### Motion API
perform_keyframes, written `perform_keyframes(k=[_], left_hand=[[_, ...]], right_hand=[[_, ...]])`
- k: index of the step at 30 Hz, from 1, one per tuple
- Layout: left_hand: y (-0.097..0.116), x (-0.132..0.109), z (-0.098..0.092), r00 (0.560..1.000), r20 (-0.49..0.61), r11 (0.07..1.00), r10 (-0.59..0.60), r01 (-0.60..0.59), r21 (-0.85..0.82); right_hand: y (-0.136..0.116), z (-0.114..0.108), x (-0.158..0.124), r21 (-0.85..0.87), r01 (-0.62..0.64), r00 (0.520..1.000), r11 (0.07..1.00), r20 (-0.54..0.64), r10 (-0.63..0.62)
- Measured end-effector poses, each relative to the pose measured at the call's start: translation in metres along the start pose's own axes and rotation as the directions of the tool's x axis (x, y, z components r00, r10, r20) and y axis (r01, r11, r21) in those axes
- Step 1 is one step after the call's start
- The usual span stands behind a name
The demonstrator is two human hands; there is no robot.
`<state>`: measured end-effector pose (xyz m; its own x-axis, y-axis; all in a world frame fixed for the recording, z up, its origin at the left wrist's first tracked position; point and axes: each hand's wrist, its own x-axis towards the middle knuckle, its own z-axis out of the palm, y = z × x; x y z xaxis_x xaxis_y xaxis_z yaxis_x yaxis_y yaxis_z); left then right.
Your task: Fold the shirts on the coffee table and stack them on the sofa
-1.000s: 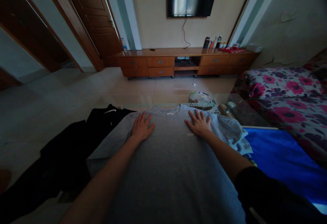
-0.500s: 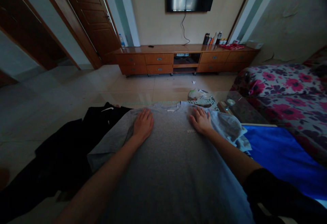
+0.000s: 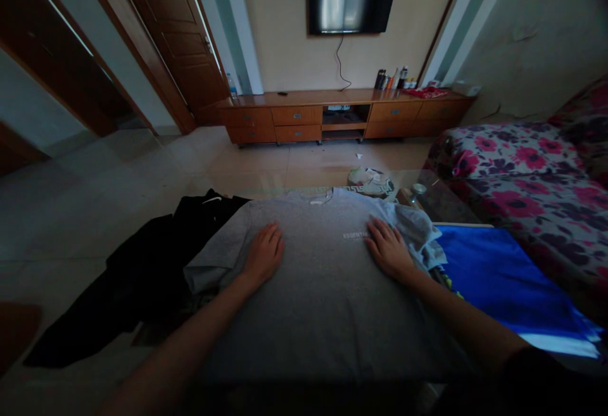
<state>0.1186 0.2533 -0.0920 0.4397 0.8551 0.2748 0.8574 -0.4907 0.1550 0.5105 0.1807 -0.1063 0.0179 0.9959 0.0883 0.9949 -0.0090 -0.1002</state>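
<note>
A grey T-shirt (image 3: 313,289) lies spread out with its collar away from me and small lettering on the chest. My left hand (image 3: 265,251) rests flat on its left side, below the shoulder, fingers stretched out. On the right side of the chest, beside the lettering, my right hand (image 3: 388,250) lies flat with its fingers slightly apart. The shirt's right sleeve (image 3: 420,232) is bunched up, while the left one is smoother. Black clothing (image 3: 152,264) with a white swoosh lies left of the shirt.
Folded blue cloth (image 3: 498,280) lies to the right of the shirt. A small glass (image 3: 418,192) and a plastic bag (image 3: 371,180) are beyond it. A floral sofa (image 3: 527,169) stands at the right, and a wooden TV cabinet (image 3: 297,115) against the far wall.
Both hands have slid down the shirt toward me, the right also slightly outward. More of the chest lettering now shows. The camera view has shifted slightly.
</note>
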Motion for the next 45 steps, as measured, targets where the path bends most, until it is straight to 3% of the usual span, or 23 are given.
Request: perform_keyframes(k=[3,6,10,13,21,27,36,41,43,45], left_hand=[[0.020,-0.030,-0.015,0.999,0.017,0.998,0.037,-0.037,0.040],[0.034,-0.082,-0.026,0.997,0.080,0.996,-0.006,-0.001,0.086],[0.023,-0.143,-0.030,0.992,0.124,0.993,-0.022,0.008,0.115],[0.006,-0.162,-0.032,0.991,0.126,0.992,-0.039,0.023,0.127],[-0.007,-0.174,-0.034,0.993,0.108,0.993,0.048,-0.059,0.103],[-0.006,-0.182,-0.032,0.993,0.039,0.978,-0.115,0.107,0.177],[-0.008,-0.187,-0.037,0.994,0.049,0.981,-0.101,0.091,0.169],[-0.001,-0.166,-0.056,0.978,0.025,0.974,-0.207,0.203,0.104],[0.001,-0.151,-0.073,0.950,-0.063,0.945,-0.304,0.309,0.102],[0.001,-0.135,-0.092,0.891,-0.211,0.891,-0.403,0.434,0.132]], right_hand=[[-0.017,-0.004,-0.037,-0.004,-0.012,1.000,1.000,-0.002,0.012],[-0.025,-0.005,-0.085,-0.004,0.060,0.998,0.998,-0.007,-0.060],[-0.014,-0.002,-0.128,-0.023,0.089,0.995,0.996,-0.041,-0.090],[-0.001,0.000,-0.138,-0.009,0.095,0.994,0.995,-0.046,-0.095],[0.011,0.003,-0.167,0.006,0.116,0.992,0.993,-0.060,-0.115],[0.016,0.001,-0.177,0.006,0.062,0.995,0.998,-0.080,-0.062],[0.008,0.000,-0.179,-0.001,-0.022,0.999,1.000,-0.042,0.022],[-0.010,-0.009,-0.171,-0.015,-0.126,0.991,0.992,-0.042,0.125],[-0.017,-0.016,-0.161,-0.006,-0.156,0.987,0.988,-0.052,0.155],[-0.023,-0.022,-0.151,0.008,-0.154,0.985,0.988,-0.073,0.154]])
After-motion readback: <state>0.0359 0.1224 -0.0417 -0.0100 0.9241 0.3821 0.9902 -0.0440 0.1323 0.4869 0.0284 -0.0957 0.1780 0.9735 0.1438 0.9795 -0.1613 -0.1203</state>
